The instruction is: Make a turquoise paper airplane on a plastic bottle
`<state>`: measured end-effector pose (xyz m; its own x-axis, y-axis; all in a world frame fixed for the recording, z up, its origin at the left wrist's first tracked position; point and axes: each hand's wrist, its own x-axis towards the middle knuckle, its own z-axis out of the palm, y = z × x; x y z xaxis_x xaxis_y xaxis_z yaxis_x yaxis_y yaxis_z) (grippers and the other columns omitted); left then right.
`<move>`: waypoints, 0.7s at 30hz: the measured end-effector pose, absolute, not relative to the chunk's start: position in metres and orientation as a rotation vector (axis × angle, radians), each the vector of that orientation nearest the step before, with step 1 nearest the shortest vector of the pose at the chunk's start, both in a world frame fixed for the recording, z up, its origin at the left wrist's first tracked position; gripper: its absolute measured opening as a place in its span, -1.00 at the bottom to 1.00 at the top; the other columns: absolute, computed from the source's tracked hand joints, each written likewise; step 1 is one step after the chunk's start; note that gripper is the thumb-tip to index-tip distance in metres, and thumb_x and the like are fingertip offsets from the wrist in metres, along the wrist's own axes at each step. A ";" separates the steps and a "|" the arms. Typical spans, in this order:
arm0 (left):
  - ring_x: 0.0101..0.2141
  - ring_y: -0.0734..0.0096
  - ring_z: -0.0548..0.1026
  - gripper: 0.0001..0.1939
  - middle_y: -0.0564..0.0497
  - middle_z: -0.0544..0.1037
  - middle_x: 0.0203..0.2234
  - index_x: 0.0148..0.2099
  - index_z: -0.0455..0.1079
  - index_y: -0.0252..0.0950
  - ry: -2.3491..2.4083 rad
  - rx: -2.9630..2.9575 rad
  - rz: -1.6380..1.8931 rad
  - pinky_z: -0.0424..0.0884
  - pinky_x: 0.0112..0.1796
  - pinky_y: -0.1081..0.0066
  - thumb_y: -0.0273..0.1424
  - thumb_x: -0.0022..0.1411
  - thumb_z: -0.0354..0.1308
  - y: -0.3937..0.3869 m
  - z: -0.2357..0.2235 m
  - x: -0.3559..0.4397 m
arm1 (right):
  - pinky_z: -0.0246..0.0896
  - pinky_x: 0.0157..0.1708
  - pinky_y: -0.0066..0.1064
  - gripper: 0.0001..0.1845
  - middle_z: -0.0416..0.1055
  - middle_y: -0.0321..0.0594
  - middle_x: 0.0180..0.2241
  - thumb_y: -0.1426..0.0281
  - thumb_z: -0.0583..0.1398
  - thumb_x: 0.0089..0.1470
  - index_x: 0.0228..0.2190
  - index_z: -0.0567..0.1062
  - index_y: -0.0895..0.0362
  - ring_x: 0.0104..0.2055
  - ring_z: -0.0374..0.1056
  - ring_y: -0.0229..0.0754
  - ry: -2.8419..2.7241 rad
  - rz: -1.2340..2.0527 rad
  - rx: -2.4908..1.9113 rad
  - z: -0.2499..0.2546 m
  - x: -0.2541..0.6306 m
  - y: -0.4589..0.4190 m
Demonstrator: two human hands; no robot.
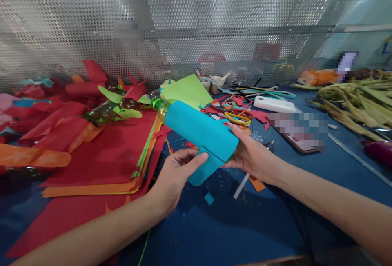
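A plastic bottle wrapped in blue paper, with a green cap ring and neck at its far end, is held above the blue table. My right hand grips the bottle's near end. My left hand pinches the loose blue paper flap under the bottle between thumb and fingers.
Red, orange and green paper sheets are stacked at the left, with bottle crafts beyond. Paper scraps, scissors, a white case and a phone lie at the back right. Dried leaves sit far right. A perforated metal screen stands behind.
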<state>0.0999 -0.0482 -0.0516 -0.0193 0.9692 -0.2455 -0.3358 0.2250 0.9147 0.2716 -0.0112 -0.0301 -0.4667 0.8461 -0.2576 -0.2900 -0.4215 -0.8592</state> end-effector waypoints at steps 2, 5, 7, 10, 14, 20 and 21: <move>-0.55 0.55 0.46 -0.71 0.11 0.58 -0.60 -0.52 0.54 -0.28 1.108 0.770 1.214 0.36 -0.47 0.58 -0.23 -0.29 0.48 -0.048 -0.052 0.100 | 0.52 -0.25 -0.30 -0.65 0.48 -0.15 -0.07 0.17 0.00 0.25 -0.06 0.38 0.07 -0.10 0.45 -0.13 -0.988 1.956 -0.932 -0.030 0.271 -0.012; -0.55 0.56 0.45 -0.72 0.11 0.57 -0.60 -0.53 0.53 -0.28 1.112 0.768 1.221 0.36 -0.47 0.57 -0.24 -0.28 0.48 -0.048 -0.053 0.100 | 0.52 -0.24 -0.30 -0.64 0.47 -0.13 -0.06 0.18 0.00 0.25 -0.04 0.37 0.08 -0.09 0.45 -0.13 -0.988 1.960 -0.941 -0.030 0.271 -0.012; -0.56 0.57 0.44 -0.73 0.12 0.57 -0.60 -0.53 0.52 -0.28 1.110 0.767 1.226 0.35 -0.47 0.57 -0.25 -0.26 0.47 -0.048 -0.053 0.100 | 0.53 -0.25 -0.30 -0.64 0.46 -0.12 -0.05 0.17 0.02 0.24 -0.04 0.37 0.08 -0.09 0.44 -0.12 -0.999 1.962 -0.935 -0.031 0.271 -0.012; -0.56 0.56 0.44 -0.74 0.11 0.56 -0.61 -0.53 0.52 -0.29 1.123 0.780 1.222 0.34 -0.47 0.56 -0.25 -0.25 0.46 -0.049 -0.053 0.100 | 0.53 -0.28 -0.32 -0.66 0.44 -0.14 -0.01 0.16 0.04 0.23 -0.05 0.37 0.06 -0.09 0.44 -0.13 -1.016 1.956 -0.920 -0.033 0.271 -0.013; -0.56 0.52 0.44 -0.76 0.09 0.56 -0.60 -0.53 0.51 -0.30 1.146 0.814 1.231 0.34 -0.47 0.52 -0.27 -0.22 0.45 -0.048 -0.054 0.100 | 0.53 -0.27 -0.33 -0.68 0.42 -0.15 0.01 0.18 0.08 0.21 -0.05 0.36 0.04 -0.09 0.44 -0.13 -1.032 1.935 -0.893 -0.033 0.272 -0.015; -0.57 0.52 0.41 -0.76 0.11 0.55 -0.60 -0.53 0.50 -0.28 1.181 0.862 1.272 0.32 -0.48 0.52 -0.27 -0.23 0.45 -0.049 -0.053 0.102 | 0.51 -0.21 -0.26 -0.65 0.46 -0.15 -0.03 0.21 0.09 0.21 0.00 0.32 0.04 -0.13 0.46 -0.15 -1.027 1.926 -0.929 -0.035 0.271 -0.017; -0.57 0.52 0.41 -0.76 0.11 0.55 -0.60 -0.53 0.50 -0.28 1.187 0.866 1.275 0.32 -0.48 0.51 -0.27 -0.23 0.45 -0.049 -0.053 0.103 | 0.51 -0.20 -0.26 -0.65 0.46 -0.15 -0.03 0.21 0.09 0.21 0.00 0.31 0.04 -0.13 0.46 -0.15 -1.027 1.921 -0.936 -0.036 0.271 -0.017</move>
